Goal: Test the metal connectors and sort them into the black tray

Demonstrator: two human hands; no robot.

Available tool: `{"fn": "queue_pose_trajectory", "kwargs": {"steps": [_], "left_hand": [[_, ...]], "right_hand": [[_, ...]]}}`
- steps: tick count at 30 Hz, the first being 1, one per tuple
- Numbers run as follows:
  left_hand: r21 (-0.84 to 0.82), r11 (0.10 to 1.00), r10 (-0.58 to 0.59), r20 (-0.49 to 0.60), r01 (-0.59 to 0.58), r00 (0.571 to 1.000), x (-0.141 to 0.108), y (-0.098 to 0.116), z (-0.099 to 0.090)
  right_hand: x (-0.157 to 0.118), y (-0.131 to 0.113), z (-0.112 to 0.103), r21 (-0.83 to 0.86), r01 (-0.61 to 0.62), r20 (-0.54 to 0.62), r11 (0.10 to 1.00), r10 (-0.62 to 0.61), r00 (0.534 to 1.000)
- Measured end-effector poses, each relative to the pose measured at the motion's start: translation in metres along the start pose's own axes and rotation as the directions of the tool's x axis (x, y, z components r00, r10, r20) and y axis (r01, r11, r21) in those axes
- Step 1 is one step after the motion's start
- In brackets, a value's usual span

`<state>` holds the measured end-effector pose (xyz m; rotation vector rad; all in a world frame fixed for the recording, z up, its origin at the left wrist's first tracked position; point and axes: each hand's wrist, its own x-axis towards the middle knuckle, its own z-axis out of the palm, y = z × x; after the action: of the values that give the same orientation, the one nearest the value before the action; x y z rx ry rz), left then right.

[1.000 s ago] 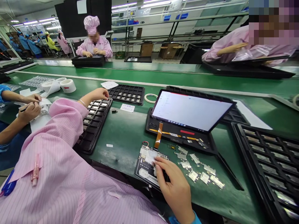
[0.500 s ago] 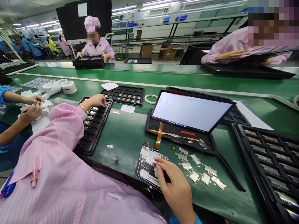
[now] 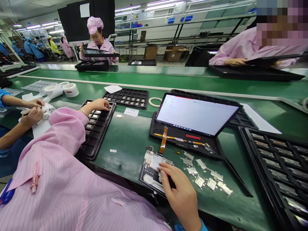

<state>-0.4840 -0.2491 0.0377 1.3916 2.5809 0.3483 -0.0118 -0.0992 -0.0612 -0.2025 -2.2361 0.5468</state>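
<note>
My left hand [image 3: 103, 104], at the end of a pink striped sleeve, reaches into a black compartment tray [image 3: 102, 136] holding small metal parts. Its fingers are curled down at the tray's far right side; whatever is in them is hidden. My right hand [image 3: 181, 194], with a blue cuff, lies over a black circuit board [image 3: 150, 175] near the table edge. Thumb and fingers are drawn together at the board's middle, beside a small white piece I cannot make out. An orange ribbon cable [image 3: 164, 141] runs from the board to a lit screen [image 3: 196, 112].
Several loose metal parts [image 3: 211, 184] lie right of the board. A larger filled tray [image 3: 276, 170] stands at far right, another tray [image 3: 130, 98] behind. A co-worker's hands [image 3: 33, 114] handle a label roll at left. Two people in pink sit across the green line.
Both my hands stay almost where they were. Across the line, one person has raised a dark panel from its black case; the person at right has shifted their hand on another panel.
</note>
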Motion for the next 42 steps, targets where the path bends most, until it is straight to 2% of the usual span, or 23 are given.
{"fn": "queue_pose_trajectory", "kwargs": {"steps": [13, 31, 42], "left_hand": [[0.058, 0.996, 0.061, 0.004, -0.062, 0.998, -0.003, 0.001, 0.001], [0.067, 0.998, 0.028, -0.094, -0.021, 0.995, -0.014, 0.004, 0.009], [0.11, 0.993, 0.046, -0.032, -0.042, 0.998, -0.007, -0.001, 0.009]], "right_hand": [[0.0, 0.001, 0.001, 0.0, 0.013, -0.003, 1.0, -0.013, 1.0], [0.002, -0.002, -0.001, 0.003, 0.0, -0.007, 1.0, 0.0, 1.0], [0.004, -0.003, -0.002, 0.009, -0.015, -0.015, 1.0, 0.016, 1.0]]}}
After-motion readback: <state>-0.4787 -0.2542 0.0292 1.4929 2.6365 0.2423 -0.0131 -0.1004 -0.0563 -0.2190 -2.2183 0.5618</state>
